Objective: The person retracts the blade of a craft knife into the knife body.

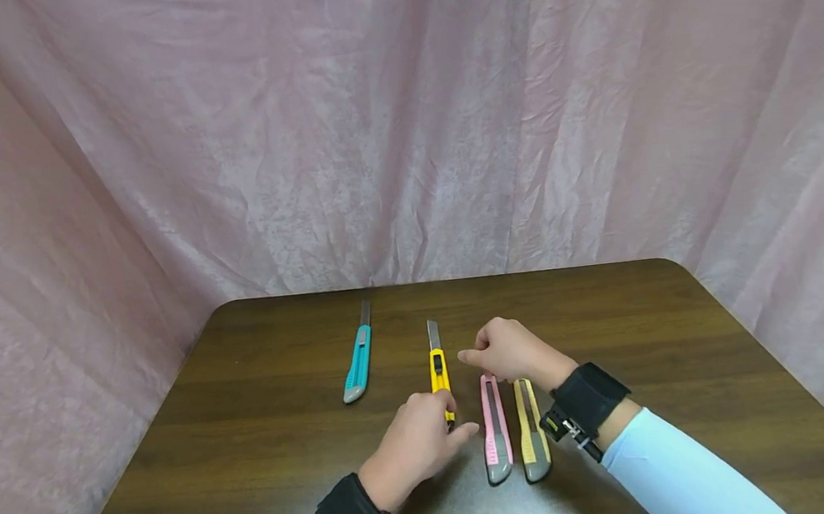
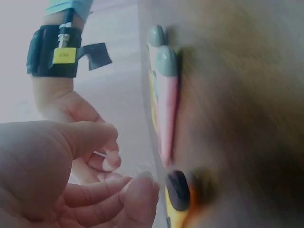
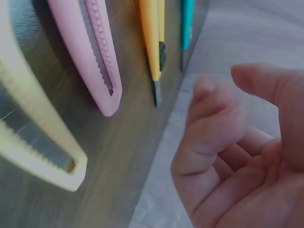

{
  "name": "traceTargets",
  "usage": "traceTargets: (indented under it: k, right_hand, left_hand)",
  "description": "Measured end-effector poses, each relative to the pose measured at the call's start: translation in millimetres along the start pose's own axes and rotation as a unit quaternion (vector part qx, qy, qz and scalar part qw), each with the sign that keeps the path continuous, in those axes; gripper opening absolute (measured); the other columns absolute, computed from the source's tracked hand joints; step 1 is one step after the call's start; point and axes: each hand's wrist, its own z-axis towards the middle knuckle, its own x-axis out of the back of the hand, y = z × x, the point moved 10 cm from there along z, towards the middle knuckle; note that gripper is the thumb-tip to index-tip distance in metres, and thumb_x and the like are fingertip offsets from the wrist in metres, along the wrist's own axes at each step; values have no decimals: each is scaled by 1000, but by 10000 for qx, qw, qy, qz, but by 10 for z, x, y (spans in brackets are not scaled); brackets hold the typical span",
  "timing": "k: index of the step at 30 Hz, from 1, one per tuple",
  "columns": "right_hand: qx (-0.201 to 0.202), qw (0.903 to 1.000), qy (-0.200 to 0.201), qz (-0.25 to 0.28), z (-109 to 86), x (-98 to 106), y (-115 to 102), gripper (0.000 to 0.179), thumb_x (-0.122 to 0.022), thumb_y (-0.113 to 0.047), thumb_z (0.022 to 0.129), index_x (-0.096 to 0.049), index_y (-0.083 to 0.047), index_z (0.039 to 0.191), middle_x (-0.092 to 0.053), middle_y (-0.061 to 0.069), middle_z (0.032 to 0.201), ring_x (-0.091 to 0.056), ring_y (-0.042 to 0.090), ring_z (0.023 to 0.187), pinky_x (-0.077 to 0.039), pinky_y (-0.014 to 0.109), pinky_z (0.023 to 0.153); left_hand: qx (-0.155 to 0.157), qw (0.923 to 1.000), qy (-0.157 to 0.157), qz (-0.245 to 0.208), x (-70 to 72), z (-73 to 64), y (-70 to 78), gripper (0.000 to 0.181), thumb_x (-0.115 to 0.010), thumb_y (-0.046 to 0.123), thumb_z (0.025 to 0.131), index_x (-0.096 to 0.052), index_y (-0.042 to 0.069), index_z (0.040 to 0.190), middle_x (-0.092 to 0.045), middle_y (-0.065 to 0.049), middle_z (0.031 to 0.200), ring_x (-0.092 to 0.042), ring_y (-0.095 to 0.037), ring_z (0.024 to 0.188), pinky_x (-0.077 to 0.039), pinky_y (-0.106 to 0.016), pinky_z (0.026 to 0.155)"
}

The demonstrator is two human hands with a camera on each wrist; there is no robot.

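Here, a dark, wood-grained table (image 1: 250, 441) with rounded far corners stands before pinkish, velvety curtains (image 1: 368, 127) hanging in soft folds. Four slim plastic cutters lie on it: a teal cutter (image 1: 359, 363), its metal blade reaching close to the far edge; a bright yellow cutter (image 1: 439, 371) with a black slider, blade also out; and, side by side, a pink cutter (image 1: 490, 433) and a pale yellow cutter (image 1: 526, 437), both slotted and grey-ended. The left hand (image 1: 420, 440) is at the yellow cutter's near end, fingers loosely bent, thumb apart, gripping nothing. Just beyond the pink cutter's far tip, the right hand (image 1: 511, 351) has relaxed, slightly curled fingers and likewise holds nothing. Wide wood stretches separate the teal cutter from the left edge and the right hand from the right edge; the yellow-pink gap is narrow.
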Motion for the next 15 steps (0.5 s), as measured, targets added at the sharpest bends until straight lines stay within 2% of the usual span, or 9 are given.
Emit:
traceTargets:
  k: [4,7,11,15]
  right_hand:
    - [-90,9999,98,49,212,-70,-58,35,-66,-36,88,-64,-5,72,-60,6,59,-57,19,49,-44,23,38]
    - [-251,9996,132,-61,382,-162,-84,36,-68,-35,87,-65,-2,72,-60,6,57,-59,21,49,-48,25,39]
    - [-718,9966,122,-375,570,-269,-39,41,-70,-39,85,-66,-2,69,-53,1,47,-54,16,42,-51,25,40]
    - [-1285,9908,10,-433,673,-315,51,42,-71,-42,83,-67,-1,75,-49,1,46,-51,14,41,-50,24,40]
  left_hand:
    - [191,9996,98,164,29,36,-131,39,-75,38,80,-61,5,92,-46,3,67,-45,-9,54,-41,-20,44]
    - [232,9991,190,314,50,46,-190,39,-75,37,80,-61,3,94,-46,2,69,-46,-10,56,-43,-19,46]
    - [265,9986,214,404,61,36,-221,41,-75,36,81,-60,2,97,-47,2,70,-46,-10,57,-44,-19,49]
    - [403,9976,228,506,68,34,-243,45,-74,38,81,-59,1,100,-47,0,71,-47,-11,57,-46,-21,51]
